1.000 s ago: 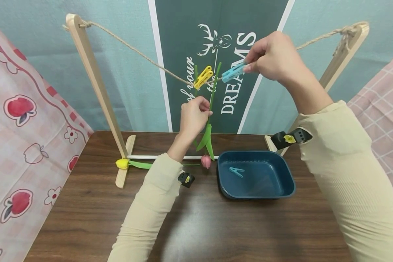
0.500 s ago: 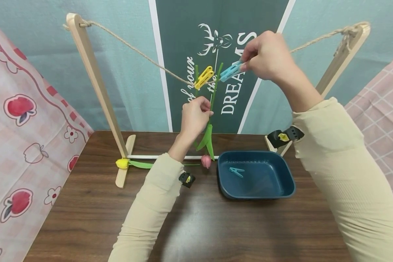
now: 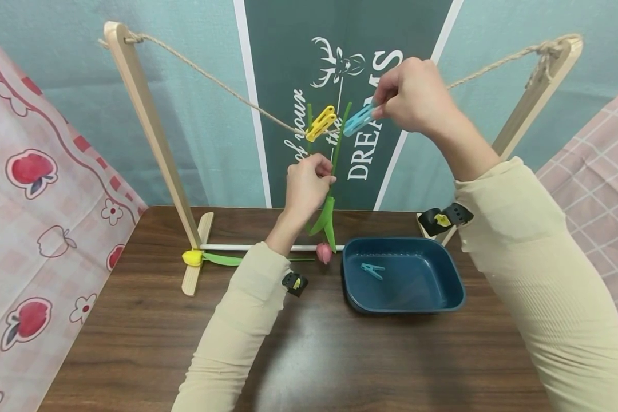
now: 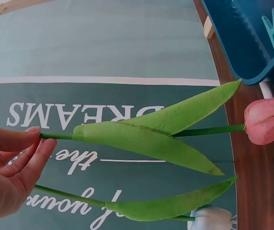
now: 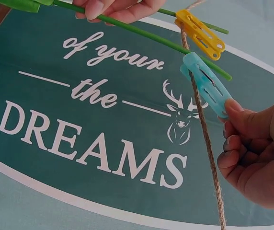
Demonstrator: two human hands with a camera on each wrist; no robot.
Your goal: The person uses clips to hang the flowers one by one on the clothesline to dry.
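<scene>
Pointing bloom-down, near-vertical, pink tulip (image 4: 161, 138) pinched by left fingers (image 4: 17, 140), blue clothespin (image 5: 204, 85) by right fingers (image 5: 245, 120)

- The head view looks forward and down over the near side of the table (image 3: 340, 360), far enough back to take in both arms, the tub (image 3: 412, 289) and both ends of the rope (image 3: 218, 82).
- The left wrist view looks from close beside the left hand (image 3: 308, 182) towards the lettered cloth (image 3: 283, 34), turned sideways: the table lies at its right, the pink flower (image 4: 149, 139) stretching across.
- The right wrist view looks from near the right hand (image 3: 411, 96) at the same cloth, turned so the lettering reads slanting but upright.
- Head and left wrist share flower and tub; head and right wrist, the blue peg (image 5: 205, 86) and yellow peg (image 5: 199, 34); both wrists, left hand and lettering.
</scene>
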